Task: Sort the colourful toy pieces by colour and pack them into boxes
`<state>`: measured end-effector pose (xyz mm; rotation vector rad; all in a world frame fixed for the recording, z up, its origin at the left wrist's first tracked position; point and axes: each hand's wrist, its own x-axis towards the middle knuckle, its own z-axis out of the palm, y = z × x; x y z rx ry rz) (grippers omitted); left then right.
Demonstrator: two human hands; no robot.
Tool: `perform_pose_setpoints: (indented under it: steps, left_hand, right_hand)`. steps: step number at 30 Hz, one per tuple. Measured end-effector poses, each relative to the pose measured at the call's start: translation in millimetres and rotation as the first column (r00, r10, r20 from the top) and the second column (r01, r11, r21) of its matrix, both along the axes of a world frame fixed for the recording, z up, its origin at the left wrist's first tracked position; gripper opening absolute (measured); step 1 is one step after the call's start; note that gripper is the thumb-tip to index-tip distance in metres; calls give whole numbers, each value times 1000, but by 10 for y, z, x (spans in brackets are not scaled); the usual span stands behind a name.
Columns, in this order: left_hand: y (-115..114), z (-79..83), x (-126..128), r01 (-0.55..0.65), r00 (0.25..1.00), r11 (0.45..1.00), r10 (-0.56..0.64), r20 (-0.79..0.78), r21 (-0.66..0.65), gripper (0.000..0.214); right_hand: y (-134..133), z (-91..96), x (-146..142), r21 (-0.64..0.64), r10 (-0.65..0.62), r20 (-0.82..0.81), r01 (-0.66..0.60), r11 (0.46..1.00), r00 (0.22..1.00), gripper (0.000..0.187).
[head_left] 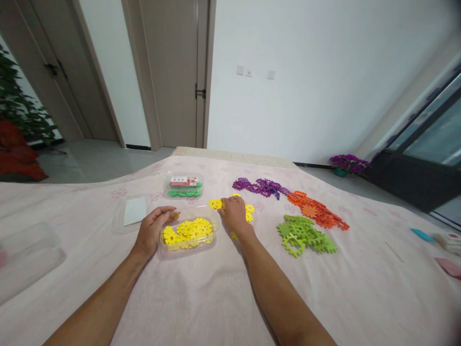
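My left hand [149, 233] grips the left wall of a clear plastic container [189, 254], its thumb and fingers pinched over the rim. Inside lie many yellow flower-shaped plastic pieces [189, 231]. Right of the container, my right hand [235, 216] reaches down with curled fingers onto loose yellow flower pieces [249, 210] on the cloth. Its fingertips are closed around yellow pieces [215, 204]; how many is hidden by the back of the hand. A labelled clear box [184, 185] with green pieces stands behind the container.
Purple pieces [261, 186], orange pieces [317, 211] and light green pieces [304, 235] lie in piles at the right. A clear lid [118, 216] with a white card is left of my hand. Another clear container [34, 254] sits far left. A pink cloth [216, 302] covers the table.
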<state>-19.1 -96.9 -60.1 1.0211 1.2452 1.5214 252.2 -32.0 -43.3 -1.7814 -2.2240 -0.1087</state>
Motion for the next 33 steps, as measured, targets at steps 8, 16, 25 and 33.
perform_pose_setpoints:
  steps: [8, 16, 25, 33]
  left_hand:
    - [4, 2, -8, -2, 999, 1000, 2, -34, 14, 39]
    - [35, -67, -36, 11, 1000, 1000, -11, -22, -4, 42]
    - [24, -38, -32, 6, 999, 1000, -5, -45, 8, 44]
    - [9, -9, -14, 10, 1000, 1000, -10, -8, -25, 46]
  right_hand:
    - [5, -12, 5, 22, 16, -171, -13, 1000, 985, 30]
    - [-37, 54, -25, -22, 6, -183, -10, 1000, 983, 12]
    - [-105, 419, -107, 77, 99, -785, -63, 995, 611, 11]
    - [-291, 650, -408, -13, 84, -970, -397, 918, 226, 31]
